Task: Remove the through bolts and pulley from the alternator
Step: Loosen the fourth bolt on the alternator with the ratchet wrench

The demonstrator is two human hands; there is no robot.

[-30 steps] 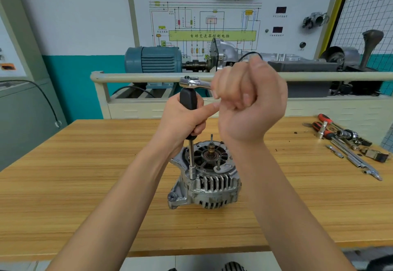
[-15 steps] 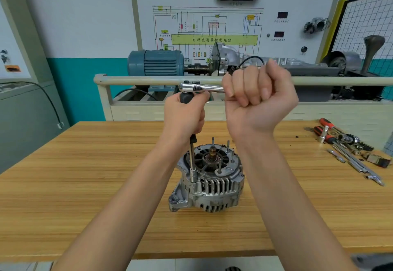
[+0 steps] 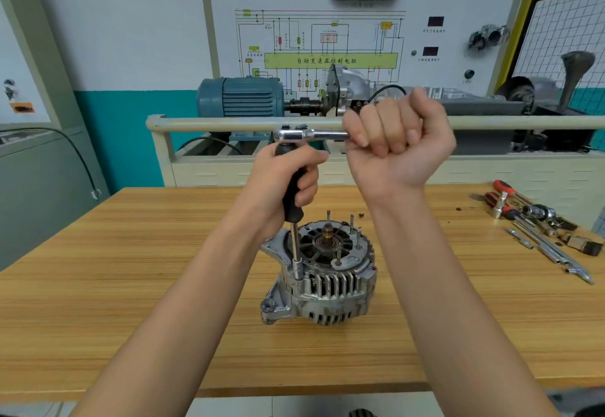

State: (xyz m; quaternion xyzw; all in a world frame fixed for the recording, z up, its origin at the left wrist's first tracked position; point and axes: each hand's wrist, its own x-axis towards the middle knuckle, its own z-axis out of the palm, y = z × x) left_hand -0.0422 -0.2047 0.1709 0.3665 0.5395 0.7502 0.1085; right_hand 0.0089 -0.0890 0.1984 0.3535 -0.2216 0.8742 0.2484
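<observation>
The left hand [image 3: 288,180] grips the black handle [image 3: 293,194]; the right hand [image 3: 396,141] grips the ratchet [image 3: 307,135] above the alternator [image 3: 324,272]. Loose tools [image 3: 537,230] lie far right on the surface [image 3: 131,285].

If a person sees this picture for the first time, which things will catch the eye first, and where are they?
First the two hands raised in the middle: the right hand grips the handle of a chrome ratchet, and the left hand holds the black-handled extension under it. Below them the alternator stands on the wooden table, with the socket set on its left rim. Loose tools lie at the table's right edge.
</observation>
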